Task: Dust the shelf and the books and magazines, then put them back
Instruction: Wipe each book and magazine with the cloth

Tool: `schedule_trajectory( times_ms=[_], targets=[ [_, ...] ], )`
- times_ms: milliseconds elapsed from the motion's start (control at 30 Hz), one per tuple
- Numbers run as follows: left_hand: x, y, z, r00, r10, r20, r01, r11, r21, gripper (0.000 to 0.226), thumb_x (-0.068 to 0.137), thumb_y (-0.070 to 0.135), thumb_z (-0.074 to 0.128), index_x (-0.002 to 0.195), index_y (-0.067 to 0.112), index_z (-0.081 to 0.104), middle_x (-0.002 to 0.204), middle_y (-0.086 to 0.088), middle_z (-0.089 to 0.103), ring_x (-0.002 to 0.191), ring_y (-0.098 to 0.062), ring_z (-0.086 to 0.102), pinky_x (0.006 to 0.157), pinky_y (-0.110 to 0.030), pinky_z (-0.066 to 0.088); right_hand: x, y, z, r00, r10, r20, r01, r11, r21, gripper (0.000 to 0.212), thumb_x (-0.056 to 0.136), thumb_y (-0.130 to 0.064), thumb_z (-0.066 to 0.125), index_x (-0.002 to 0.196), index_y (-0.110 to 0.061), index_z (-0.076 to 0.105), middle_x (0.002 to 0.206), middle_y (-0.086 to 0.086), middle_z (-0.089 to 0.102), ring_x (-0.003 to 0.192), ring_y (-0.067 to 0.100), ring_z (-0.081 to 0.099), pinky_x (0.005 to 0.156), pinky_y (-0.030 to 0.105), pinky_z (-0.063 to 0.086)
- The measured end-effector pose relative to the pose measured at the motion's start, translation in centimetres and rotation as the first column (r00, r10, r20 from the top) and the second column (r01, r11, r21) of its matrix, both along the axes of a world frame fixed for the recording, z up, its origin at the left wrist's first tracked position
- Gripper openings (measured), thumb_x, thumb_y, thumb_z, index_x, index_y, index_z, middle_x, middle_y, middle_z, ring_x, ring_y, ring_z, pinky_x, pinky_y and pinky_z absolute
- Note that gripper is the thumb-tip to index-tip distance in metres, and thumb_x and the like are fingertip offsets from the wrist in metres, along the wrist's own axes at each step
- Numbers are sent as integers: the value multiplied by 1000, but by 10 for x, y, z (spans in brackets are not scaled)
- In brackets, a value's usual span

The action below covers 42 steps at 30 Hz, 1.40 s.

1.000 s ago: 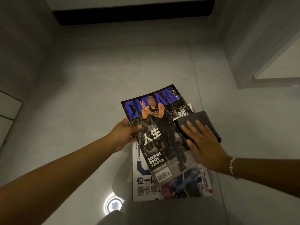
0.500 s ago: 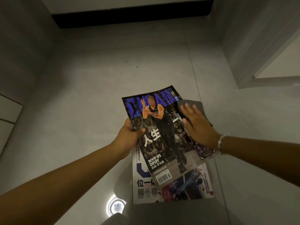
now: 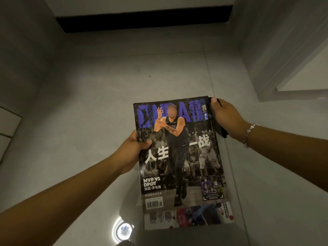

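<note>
Grey floor tiles (image 3: 106, 103) are being looked down on from a head-worn camera, and a glossy magazine (image 3: 179, 153) is being held up over them with its cover facing the viewer. The cover is dark, with a basketball player in a black uniform, blue letters across the top, white Chinese characters across the middle, the words "MVP VS DPOY" at lower left and a barcode beneath them.

The magazine is being gripped at its left edge by the left hand (image 3: 131, 153): the thumb is being pressed onto the cover and the fingers are hidden behind it. The upper right corner is being held by the right hand (image 3: 225, 118), whose fingers are curled round the edge. A dark cloth (image 3: 221, 133) is being held in that same hand, against the right edge of the magazine and mostly hidden behind the hand. A beaded bracelet (image 3: 250, 134) is being worn on the right wrist.

A second magazine (image 3: 188, 216) is lying flat on the floor, just under the raised one, so that only its lower strip is being shown, with QR codes at left and colourful pictures at right. A round ceiling light is being reflected in the tile (image 3: 122, 229) at its lower left. A black gap under a white unit (image 3: 145, 20) is running along the top, and a pale door frame (image 3: 266, 68) is standing at right.
</note>
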<state>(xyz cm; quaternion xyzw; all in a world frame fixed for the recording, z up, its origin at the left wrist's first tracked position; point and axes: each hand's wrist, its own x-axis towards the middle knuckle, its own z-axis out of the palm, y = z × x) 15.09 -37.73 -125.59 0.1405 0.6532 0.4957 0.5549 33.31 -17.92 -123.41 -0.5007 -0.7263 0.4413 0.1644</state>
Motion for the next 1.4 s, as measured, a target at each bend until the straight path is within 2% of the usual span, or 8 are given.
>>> schedule_trajectory(
  times_ms=[133,300,601,834,1034,1234,1335,1401],
  targets=[
    [8,10,5,994,109,22,-110,993,48,20,96,12,51,114,18,55,98,-9,72,84,-24,70,72,-37,55,-2,3,1,1000,-25,-14,26,999,21,41,103,-33,29,115,-5,57,100,7,60,88,17,54,66,22,36],
    [20,25,5,963,270,15,-270,960,72,21,96,12,51,116,16,58,99,-9,72,82,-23,71,69,-37,54,1,1,1,1000,-1,5,1,1000,28,38,103,-30,30,124,-6,52,119,14,60,98,20,53,77,22,35],
    [19,50,11,892,450,32,-451,890,64,24,97,14,52,120,15,54,103,-12,71,87,-28,70,77,-44,56,17,-5,6,984,150,96,-167,965,202,33,102,-20,36,127,-2,49,107,17,60,85,17,47,61,20,27],
    [22,49,11,889,451,80,-454,891,14,23,98,17,50,120,17,54,106,-11,70,90,-29,70,80,-47,56,25,-4,16,971,219,96,-236,943,236,33,101,-21,39,127,-5,52,114,15,61,96,22,54,70,19,32],
    [9,60,30,939,345,13,-343,930,134,23,98,13,49,119,15,56,104,-10,70,88,-26,69,75,-40,55,15,22,55,987,158,20,-158,951,265,32,102,-25,36,122,-10,56,107,3,58,97,15,51,75,18,33],
    [14,53,36,968,248,-48,-239,960,146,15,96,12,52,107,19,58,96,-6,72,84,-23,70,71,-36,54,-12,36,67,991,-19,-131,30,996,85,31,102,-30,36,86,-18,60,78,-1,62,70,17,59,62,22,49],
    [9,46,37,966,245,-78,-234,964,125,14,96,12,52,106,20,58,95,-6,72,83,-24,71,72,-38,54,-23,30,58,968,-128,-216,109,989,-96,36,102,-29,38,81,-16,64,88,10,69,86,31,66,83,40,54],
    [2,44,38,963,247,-111,-235,965,114,14,96,13,52,106,20,58,94,-5,72,82,-24,71,74,-40,54,-29,28,57,954,-181,-237,139,973,-185,36,102,-30,37,87,-11,64,93,15,69,85,32,67,83,42,55]
  ],
)
